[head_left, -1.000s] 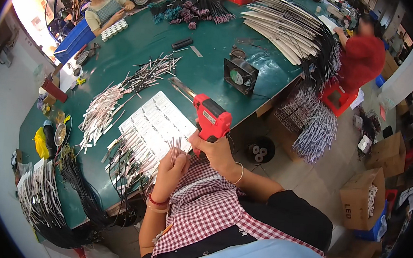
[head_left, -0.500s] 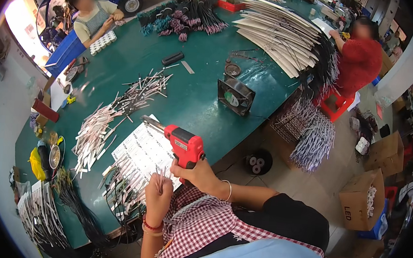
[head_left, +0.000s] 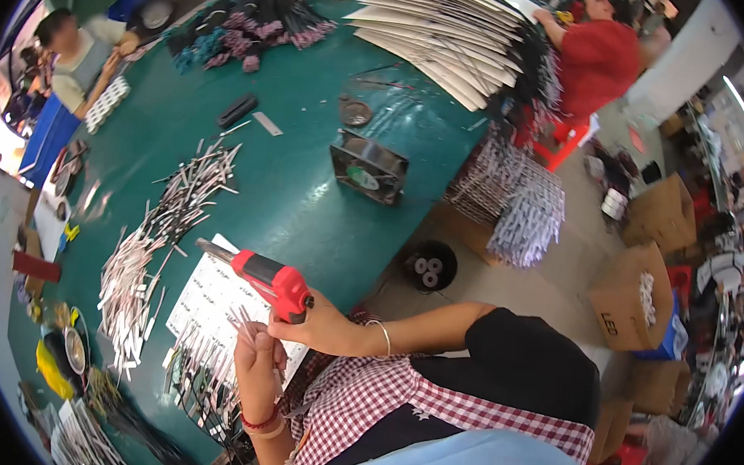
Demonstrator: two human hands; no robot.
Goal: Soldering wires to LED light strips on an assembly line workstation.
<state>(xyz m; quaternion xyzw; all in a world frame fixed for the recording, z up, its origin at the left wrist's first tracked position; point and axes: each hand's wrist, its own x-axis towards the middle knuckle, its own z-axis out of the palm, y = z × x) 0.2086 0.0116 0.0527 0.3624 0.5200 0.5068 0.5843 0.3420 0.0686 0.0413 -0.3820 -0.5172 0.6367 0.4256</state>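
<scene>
My right hand is wrapped round the grip of a red and black pistol-shaped heat gun, its metal nozzle pointing left. Beside and just below it, my left hand pinches a small bunch of thin wires, their ends standing up. The two hands meet or nearly meet. Under the nozzle lies a white printed sheet, partly covered at its near edge by pale wire pieces. To the left is a long heap of white and dark wire strips.
A small square fan stands on the green table. Large pale sheets are stacked at the far side. Black wire bundles lie near left. Cardboard boxes sit on the floor at right. Two people work across the table.
The view has shifted, so the table scene sits further left and higher. The heat gun stays in my right hand and the wires in my left; the hands are closer together.
</scene>
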